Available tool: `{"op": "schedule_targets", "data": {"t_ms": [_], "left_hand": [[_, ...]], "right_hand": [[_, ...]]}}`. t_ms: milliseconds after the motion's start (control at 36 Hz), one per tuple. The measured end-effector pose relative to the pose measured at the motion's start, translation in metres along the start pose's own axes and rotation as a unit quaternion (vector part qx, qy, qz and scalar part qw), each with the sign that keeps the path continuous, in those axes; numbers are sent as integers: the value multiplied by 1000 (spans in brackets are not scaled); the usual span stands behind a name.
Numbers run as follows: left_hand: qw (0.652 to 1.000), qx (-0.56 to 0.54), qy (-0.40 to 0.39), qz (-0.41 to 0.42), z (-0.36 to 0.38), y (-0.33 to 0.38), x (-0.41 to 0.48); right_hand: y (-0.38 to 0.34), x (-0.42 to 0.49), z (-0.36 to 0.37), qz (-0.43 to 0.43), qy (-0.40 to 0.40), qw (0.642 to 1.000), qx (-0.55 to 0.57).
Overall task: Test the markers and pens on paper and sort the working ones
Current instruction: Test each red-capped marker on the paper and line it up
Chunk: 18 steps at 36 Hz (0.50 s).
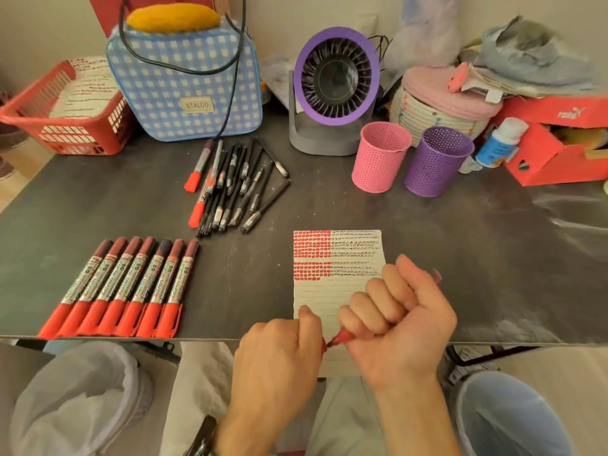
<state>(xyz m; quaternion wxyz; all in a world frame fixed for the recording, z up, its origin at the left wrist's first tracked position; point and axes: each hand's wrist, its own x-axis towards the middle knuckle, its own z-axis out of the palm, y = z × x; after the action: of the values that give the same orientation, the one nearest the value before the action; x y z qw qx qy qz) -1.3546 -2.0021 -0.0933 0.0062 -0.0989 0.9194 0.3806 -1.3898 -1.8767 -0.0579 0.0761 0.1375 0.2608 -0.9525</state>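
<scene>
Near edge of the desk (460,241), centre: your right hand (401,324) is closed in a fist around the barrel of one red marker (340,339). Your left hand (279,350) has its fingers curled, pinching the marker's tip end. Whether the cap is on or off cannot be told. The marker lies over the lower part of one lined paper (339,287), which overhangs the near edge. The paper's upper rows are filled with red blots on the left and small black scribbles on the right.

Near left corner: seven red-capped markers (131,284) in a tight row, caps toward you, their print too small to read.

Middle of the desk, toward the back: a loose pile of black pens (237,189), too overlapped to count, with two more red-capped markers on its left side.

Back right: two perforated cups, one pink cup (380,156) and one purple cup (436,161), just beside each other.

Back edge, left to right:
- a red basket (65,133) holding marked sheets;
- a blue gingham bag (184,77) labelled "ETALOO";
- a purple-rimmed fan (335,90);
- a woven basket (437,110) with a pink lid;
- a small bottle (498,143);
- an orange shoebox (559,126) marked "PUMA".

Below the desk: two bins, one grey-lined bin (75,396) at left and one blue bin (503,419) at right.
</scene>
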Motion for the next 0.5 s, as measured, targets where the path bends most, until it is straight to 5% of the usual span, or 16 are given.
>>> {"op": "schedule_targets", "data": {"t_ms": [222, 500], "left_hand": [[984, -153, 84, 40, -30, -21, 24], [979, 29, 1, 204, -11, -37, 71]], "right_hand": [[-53, 29, -21, -67, -34, 996, -56], [-38, 41, -37, -7, 49, 951, -306]]}}
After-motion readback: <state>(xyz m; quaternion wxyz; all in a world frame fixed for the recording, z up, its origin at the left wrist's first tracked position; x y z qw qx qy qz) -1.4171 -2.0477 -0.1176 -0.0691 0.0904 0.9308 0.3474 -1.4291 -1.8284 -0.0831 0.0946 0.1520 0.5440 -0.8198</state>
